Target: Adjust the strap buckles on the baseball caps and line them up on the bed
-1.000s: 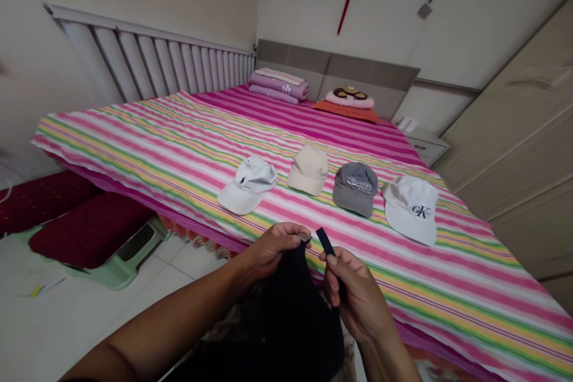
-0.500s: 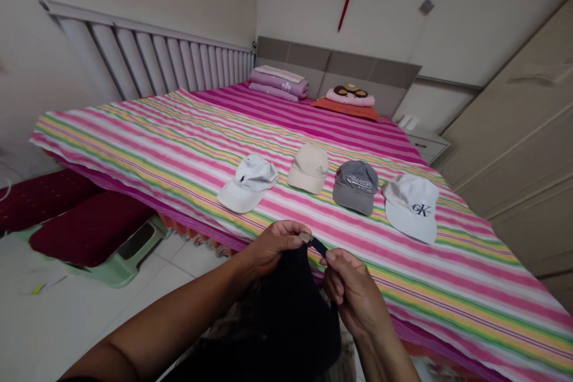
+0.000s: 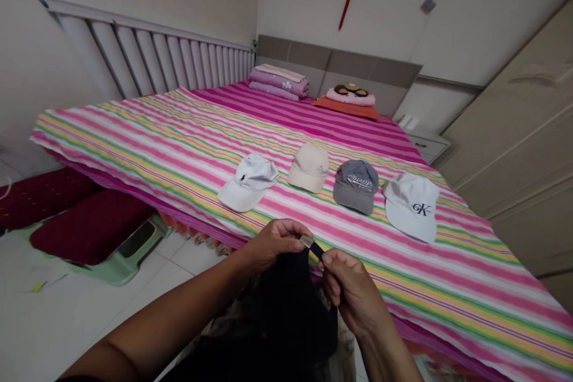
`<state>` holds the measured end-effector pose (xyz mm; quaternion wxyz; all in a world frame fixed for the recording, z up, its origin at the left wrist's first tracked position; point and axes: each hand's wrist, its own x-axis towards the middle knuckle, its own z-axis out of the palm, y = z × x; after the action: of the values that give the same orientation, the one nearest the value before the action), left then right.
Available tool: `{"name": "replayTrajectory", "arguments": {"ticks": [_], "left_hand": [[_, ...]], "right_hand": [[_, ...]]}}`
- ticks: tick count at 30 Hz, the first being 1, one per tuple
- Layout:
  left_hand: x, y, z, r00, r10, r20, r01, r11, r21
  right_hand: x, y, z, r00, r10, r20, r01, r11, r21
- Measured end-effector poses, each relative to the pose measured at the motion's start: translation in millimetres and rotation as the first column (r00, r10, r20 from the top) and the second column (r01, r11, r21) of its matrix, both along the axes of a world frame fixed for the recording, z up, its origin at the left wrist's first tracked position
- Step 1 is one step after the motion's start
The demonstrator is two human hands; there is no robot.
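Observation:
Between my hands hangs a black cap [image 3: 290, 298], its back strap uppermost. My left hand [image 3: 275, 243] pinches the strap's metal buckle [image 3: 307, 240] between thumb and finger. The dark strap [image 3: 317, 250] runs from the buckle to my right hand [image 3: 347, 280], whose thumb and fingers grip it. Beyond my hands, caps lie in a row on the bed: a white cap [image 3: 250, 182] with a small dark emblem, a beige cap [image 3: 308, 167], a grey cap [image 3: 357, 186] with white lettering, and a white cap [image 3: 412, 206] marked CK in dark letters.
A striped sheet [image 3: 147, 137] covers the bed. Folded purple bedding [image 3: 277, 85] and a pink and orange pile [image 3: 349, 101] rest by the headboard [image 3: 371, 68]. Green stools with red covers [image 3: 96, 227] stand at the left. A wardrobe [image 3: 528, 131] rises at the right.
The buckle and strap have shifted slightly, with a shorter length of strap showing between my hands. The caps on the bed have stayed put.

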<state>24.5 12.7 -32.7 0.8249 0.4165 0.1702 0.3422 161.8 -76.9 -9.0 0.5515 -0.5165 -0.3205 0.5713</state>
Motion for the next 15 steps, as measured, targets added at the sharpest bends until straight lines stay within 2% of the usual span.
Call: {"name": "replayTrajectory", "arguments": {"ticks": [6,15], "left_hand": [[-1.9,-0.4,4.7,0.999,-0.044,-0.032,0.046,0.995,0.085],[-2.3,0.4,7.9,0.993,-0.082,-0.088,0.097,0.979,0.177]], "right_hand": [[5.4,-0.7,-0.8,0.989,0.042,0.139,-0.043,0.999,0.002],[4.2,-0.3,-2.2,0.987,0.029,0.155,-0.032,0.999,0.019]]}}
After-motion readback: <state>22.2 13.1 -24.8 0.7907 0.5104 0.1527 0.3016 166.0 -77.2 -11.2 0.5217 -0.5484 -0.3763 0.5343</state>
